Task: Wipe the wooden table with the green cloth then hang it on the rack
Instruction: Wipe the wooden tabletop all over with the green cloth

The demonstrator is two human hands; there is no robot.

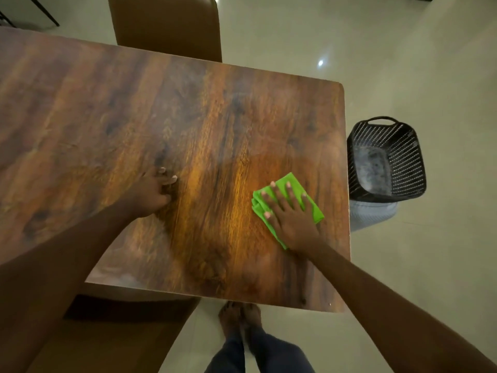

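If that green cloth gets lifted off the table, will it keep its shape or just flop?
Probably flop: the green cloth lies folded in soft layers under the flat right hand. It looks thin, so likely light. On the glossy wooden table it should slide easily when pushed.

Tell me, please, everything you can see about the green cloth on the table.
The green cloth is bright lime, soft-looking fabric, folded into a rough flat rectangle with layered edges showing at its left side. It lies flat on the wooden table, near the table's right edge. The right hand presses on it palm down, fingers spread, covering its middle. Nothing else touches it.
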